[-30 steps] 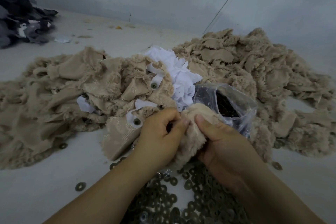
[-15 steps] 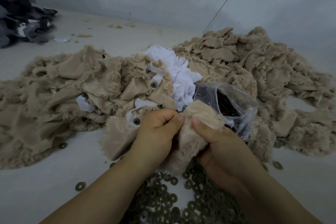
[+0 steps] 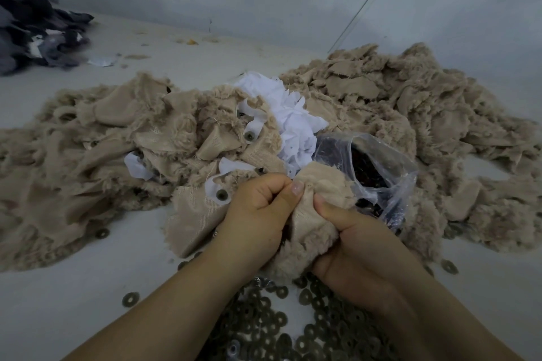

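Head: left grip tighter on plush

**What You Can't See**

Your left hand and right hand cover much of the fur piece. Your right fingers are hidden under it. The ring pile runs off the bottom edge. The dark cloth is cut off at the left. The dark bits in the bag are too blurry to tell.
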Tool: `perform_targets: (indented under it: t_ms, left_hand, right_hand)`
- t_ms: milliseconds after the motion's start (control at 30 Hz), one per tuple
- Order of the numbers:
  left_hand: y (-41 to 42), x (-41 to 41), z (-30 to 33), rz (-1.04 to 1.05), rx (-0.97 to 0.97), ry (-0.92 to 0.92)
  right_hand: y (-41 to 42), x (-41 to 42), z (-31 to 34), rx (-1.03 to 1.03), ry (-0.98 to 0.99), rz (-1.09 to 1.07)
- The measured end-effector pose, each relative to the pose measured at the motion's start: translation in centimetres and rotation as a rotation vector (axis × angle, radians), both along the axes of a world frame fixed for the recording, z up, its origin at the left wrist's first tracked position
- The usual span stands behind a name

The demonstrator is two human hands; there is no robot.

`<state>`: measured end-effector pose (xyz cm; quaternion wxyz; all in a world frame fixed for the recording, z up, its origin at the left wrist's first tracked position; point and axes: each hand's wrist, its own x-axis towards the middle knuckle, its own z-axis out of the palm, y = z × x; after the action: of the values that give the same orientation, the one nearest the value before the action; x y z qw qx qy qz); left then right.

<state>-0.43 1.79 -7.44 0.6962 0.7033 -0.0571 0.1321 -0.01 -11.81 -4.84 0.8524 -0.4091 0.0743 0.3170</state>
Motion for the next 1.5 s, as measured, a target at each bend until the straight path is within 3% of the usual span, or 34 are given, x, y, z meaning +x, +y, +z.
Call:
perform_targets:
  t_ms: [367, 633, 733, 900, 1000, 1133, 1333, 1433, 1500]
  left_hand:
    - [0.24, 0.01, 0.06, 0.06, -0.015, 0.023]
    - [-0.07, -0.12, -0.04, 0.079, 0.006, 0.002]
    - [-0.22, -0.07, -0.08, 0.089, -0.05, 0.03]
    - [-0.15, -0.04, -0.13, 0.078, -0.042, 0.024]
    - [0.02, 0.02, -0.07, 0.027, -0.135, 0.039]
    - [0.17, 0.06, 0.08, -0.114, -0.085, 0.018]
    - [0.18, 0.11, -0.23, 0.03, 0.012, 0.047]
    - [0.23, 0.03, 0.07, -0.015, -0.065, 0.032]
    - [0.1, -0.27, 0.04, -0.068, 0.044, -0.028]
  right_hand:
    - [0.54, -0.05, -0.25, 0.057, 0.016, -0.085]
    - [0.08, -0.01, -0.31, 0.062, 0.051, 0.045]
    - [-0.18, 0.27, -0.11, 0.065, -0.029, 0.046]
    - [0.14, -0.14, -0.38, -0.112, -0.284, -0.014]
    - [0.23, 0.06, -0.82, -0.125, -0.217, -0.107]
    - [-0.02, 0.21, -0.76, -0.191, -0.215, -0.149]
    - [-0.28, 0.31, -0.41, -0.281, -0.186, -0.22]
    - [-0.37, 0.36, -0.44, -0.306, -0.199, -0.228]
    - [-0.3, 0.25, -0.52, -0.307, -0.204, -0.223]
